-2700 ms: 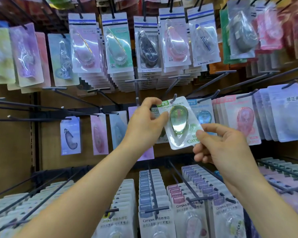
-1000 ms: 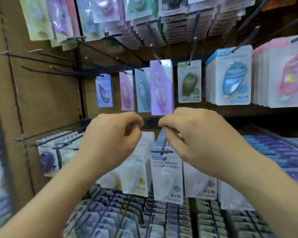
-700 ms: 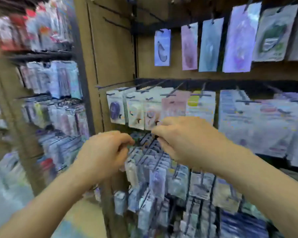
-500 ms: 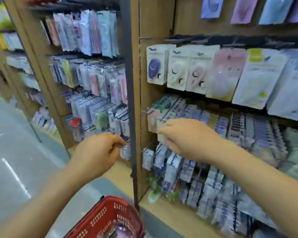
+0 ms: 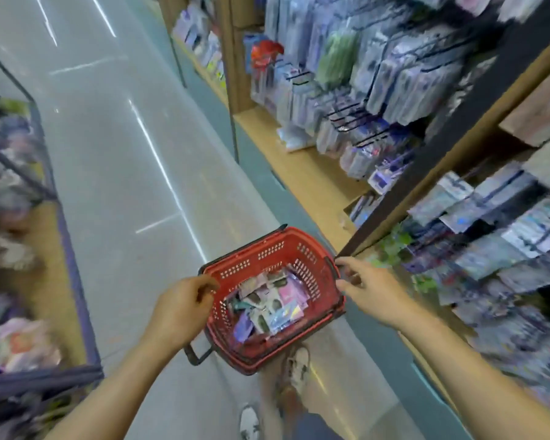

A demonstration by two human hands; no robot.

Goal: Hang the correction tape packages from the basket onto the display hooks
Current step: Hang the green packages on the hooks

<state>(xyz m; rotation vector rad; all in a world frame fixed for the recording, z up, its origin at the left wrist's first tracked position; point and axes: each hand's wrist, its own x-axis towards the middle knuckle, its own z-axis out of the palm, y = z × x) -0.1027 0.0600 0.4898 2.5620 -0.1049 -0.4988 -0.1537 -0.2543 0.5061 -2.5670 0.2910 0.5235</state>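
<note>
Left hand hovering beside basket, grip loosely curled, empty; right hand opposite, grip apart; packages lying inside.

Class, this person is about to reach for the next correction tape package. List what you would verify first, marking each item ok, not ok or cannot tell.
1. Stock to pick from: ok. A loose pile of packages lies in the red basket.
2. Left hand free: ok. Its fingers are loosely curled and hold nothing.
3. Right hand free: ok. Its fingers are spread beside the basket's right rim.
4. Basket in reach: ok. It sits between both hands.
5. Top package's hang hole facing up: cannot tell. The pile is too blurred.
6. Free hook on the display shelves: cannot tell. The shelves are blurred.
</note>
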